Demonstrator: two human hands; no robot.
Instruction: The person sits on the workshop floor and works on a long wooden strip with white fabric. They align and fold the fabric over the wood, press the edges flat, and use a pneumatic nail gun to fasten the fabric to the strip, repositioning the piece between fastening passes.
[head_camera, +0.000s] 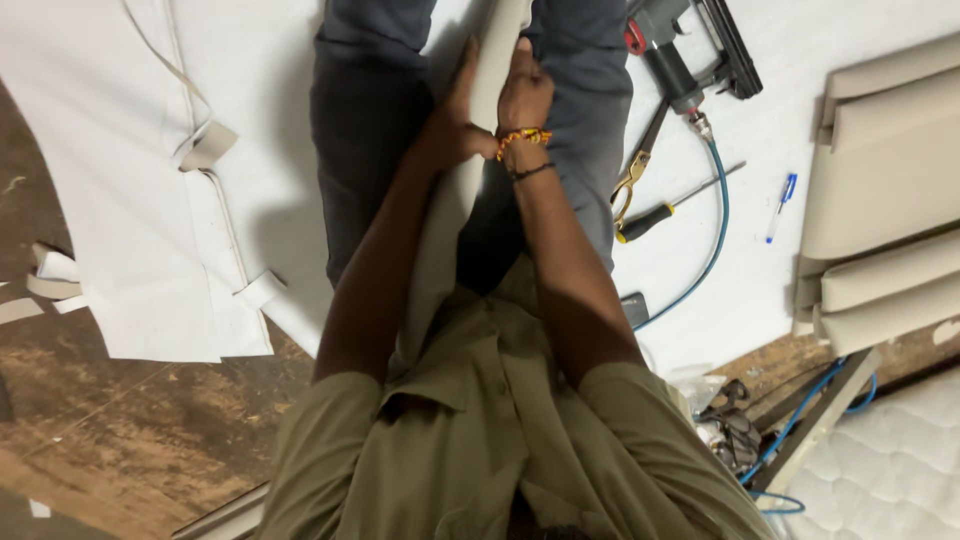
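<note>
A long beige padded strip (497, 70) runs from between my knees down to my chest, over my dark grey trousers (365, 130). My left hand (452, 118) lies along its left side with the fingers stretched upward and pressed against it. On the strip's right side, my right hand (525, 92) is wrapped around it; an orange beaded thread and a dark band circle that wrist. Both forearms reach forward from my olive shirt (480, 430). The strip's lower end is hidden against my shirt.
A pneumatic stapler (672, 55) with a blue hose (718, 225), gold-handled scissors (630, 180), a black-and-yellow screwdriver (650, 218) and a blue pen (781, 205) lie on white fabric (120, 150) at right. Beige cushion panels (885, 190) are stacked far right. Bare wooden floor (120, 430) at lower left.
</note>
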